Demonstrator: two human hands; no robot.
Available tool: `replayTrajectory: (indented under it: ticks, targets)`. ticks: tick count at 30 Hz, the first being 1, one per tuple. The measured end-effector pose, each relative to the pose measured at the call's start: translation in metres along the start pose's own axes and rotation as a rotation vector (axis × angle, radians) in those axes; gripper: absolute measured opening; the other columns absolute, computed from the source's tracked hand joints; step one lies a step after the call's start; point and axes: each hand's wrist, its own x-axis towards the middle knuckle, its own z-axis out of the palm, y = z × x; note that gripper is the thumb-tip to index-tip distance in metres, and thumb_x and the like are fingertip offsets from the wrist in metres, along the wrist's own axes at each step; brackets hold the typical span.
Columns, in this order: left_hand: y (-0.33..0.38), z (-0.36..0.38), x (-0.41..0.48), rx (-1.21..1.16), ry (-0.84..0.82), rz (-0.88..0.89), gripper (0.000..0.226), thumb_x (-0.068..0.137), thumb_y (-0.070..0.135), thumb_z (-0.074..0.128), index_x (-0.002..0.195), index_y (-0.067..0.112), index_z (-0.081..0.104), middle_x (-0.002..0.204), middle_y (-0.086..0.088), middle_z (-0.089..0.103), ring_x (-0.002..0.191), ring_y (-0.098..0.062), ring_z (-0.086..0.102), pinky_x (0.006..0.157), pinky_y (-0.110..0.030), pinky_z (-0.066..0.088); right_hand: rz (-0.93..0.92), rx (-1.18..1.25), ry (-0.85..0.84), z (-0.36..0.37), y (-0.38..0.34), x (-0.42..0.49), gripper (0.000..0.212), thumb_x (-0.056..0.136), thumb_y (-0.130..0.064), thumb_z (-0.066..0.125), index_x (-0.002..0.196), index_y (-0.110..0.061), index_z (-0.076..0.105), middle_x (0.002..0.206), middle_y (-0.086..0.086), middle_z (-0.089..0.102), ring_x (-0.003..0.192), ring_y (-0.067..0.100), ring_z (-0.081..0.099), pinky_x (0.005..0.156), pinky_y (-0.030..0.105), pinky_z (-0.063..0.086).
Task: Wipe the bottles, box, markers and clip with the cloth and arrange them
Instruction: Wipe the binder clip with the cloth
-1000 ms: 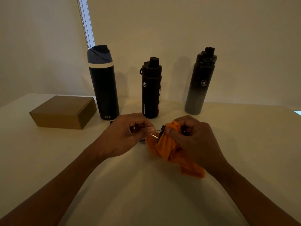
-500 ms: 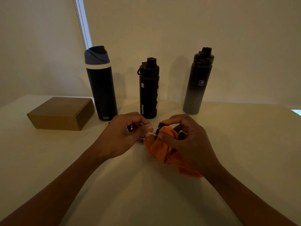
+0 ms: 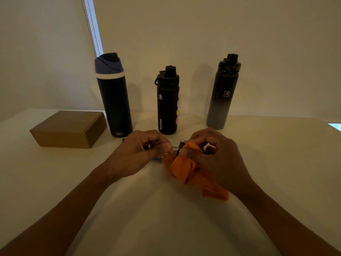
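My left hand (image 3: pixel 136 156) pinches the wire handles of a black binder clip (image 3: pixel 180 147) held above the table. My right hand (image 3: pixel 215 157) grips an orange cloth (image 3: pixel 186 169) bunched around the clip's black body. Markers (image 3: pixel 156 159) lie on the table under my left hand, mostly hidden. Three dark bottles stand at the back: a tall one with a blue lid (image 3: pixel 113 97), a shorter black one (image 3: pixel 167 102) and a black-to-grey one (image 3: pixel 222 93). A brown cardboard box (image 3: pixel 70 128) lies closed at the left.
The white table (image 3: pixel 166 218) runs up to a pale wall behind the bottles. A window blind edge (image 3: pixel 92 24) shows at the upper left. A bright patch (image 3: pixel 335 126) lies at the table's far right edge.
Both hands stay together over the clip. The right hand's fingers and the cloth have shifted slightly around the clip's body; the view has drifted a little.
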Motion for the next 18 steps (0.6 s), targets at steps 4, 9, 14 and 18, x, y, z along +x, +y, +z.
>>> replayTrajectory:
  ticks: [4, 9, 14, 18]
  targets:
    - [0.002, 0.002, -0.002, -0.027, -0.032, 0.015, 0.019, 0.091, 0.039, 0.059, 0.101, 0.032, 0.074, 0.097, 0.02, 0.07, 0.097, -0.009, 0.068, 0.086, -0.031, 0.057, -0.007, 0.03, -0.001, -0.005, 0.001, 0.002, 0.027, 0.075, -0.051, 0.072, 0.094, -0.033, 0.074, 0.098, -0.017, 0.07, 0.094, 0.007, 0.066, 0.083, 0.033, 0.058]
    - [0.002, 0.004, -0.002, -0.044, -0.024, 0.034, 0.014, 0.096, 0.026, 0.061, 0.1, 0.028, 0.074, 0.095, 0.019, 0.071, 0.096, -0.008, 0.069, 0.081, -0.024, 0.056, 0.064, 0.087, 0.028, 0.001, 0.004, 0.003, 0.033, 0.071, -0.061, 0.064, 0.095, -0.04, 0.073, 0.09, -0.02, 0.072, 0.086, 0.006, 0.068, 0.077, 0.021, 0.056]
    - [0.005, 0.008, 0.001, -0.031, 0.088, 0.019, 0.021, 0.092, 0.042, 0.058, 0.103, 0.032, 0.073, 0.098, 0.017, 0.073, 0.096, -0.011, 0.071, 0.088, -0.039, 0.06, 0.063, 0.149, 0.114, 0.007, 0.004, 0.0, 0.028, 0.079, -0.051, 0.07, 0.104, -0.039, 0.072, 0.094, -0.02, 0.072, 0.089, 0.0, 0.067, 0.076, 0.014, 0.055]
    - [0.005, 0.005, 0.001, -0.015, 0.247, 0.03, 0.025, 0.088, 0.054, 0.053, 0.099, 0.04, 0.071, 0.095, 0.018, 0.072, 0.092, -0.006, 0.067, 0.079, -0.021, 0.053, 0.086, 0.15, 0.152, 0.009, 0.006, -0.001, 0.029, 0.08, -0.049, 0.075, 0.105, -0.035, 0.069, 0.096, -0.015, 0.071, 0.086, 0.006, 0.069, 0.07, 0.018, 0.058]
